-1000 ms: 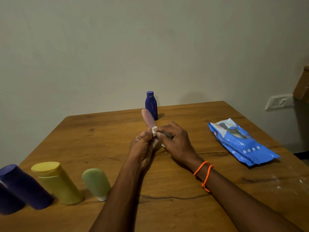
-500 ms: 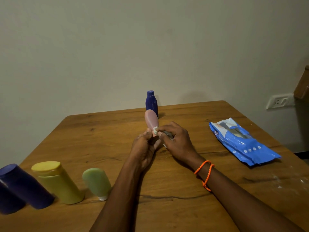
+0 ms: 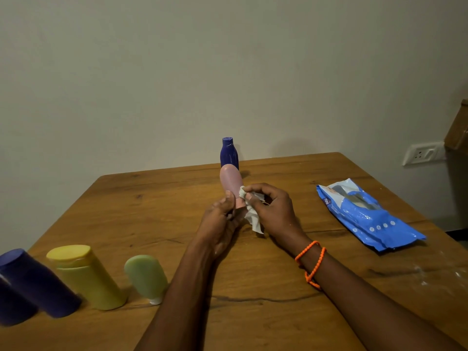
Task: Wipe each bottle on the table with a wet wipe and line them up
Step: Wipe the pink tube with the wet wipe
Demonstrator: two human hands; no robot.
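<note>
Over the middle of the wooden table (image 3: 253,312), my left hand (image 3: 220,224) grips the lower end of a small pink bottle (image 3: 231,182), which points up and away from me. My right hand (image 3: 272,211) pinches a crumpled white wet wipe (image 3: 253,219) against the bottle's lower right side; part of the wipe hangs loose below. A row stands at the near left: a pale green bottle (image 3: 145,277) on its white cap, a yellow bottle (image 3: 86,274) and a dark blue bottle (image 3: 38,282). Another dark blue bottle (image 3: 229,153) stands upright at the far edge.
A blue pack of wet wipes (image 3: 367,216) lies flat at the right side of the table. White specks mark the table's near right corner. A wall socket (image 3: 421,153) sits on the wall to the right, beside a brown box corner (image 3: 458,127).
The pink bottle has tilted from leaning left to nearly upright. My right hand has slid the wipe lower on the bottle, and more of the wipe now hangs loose.
</note>
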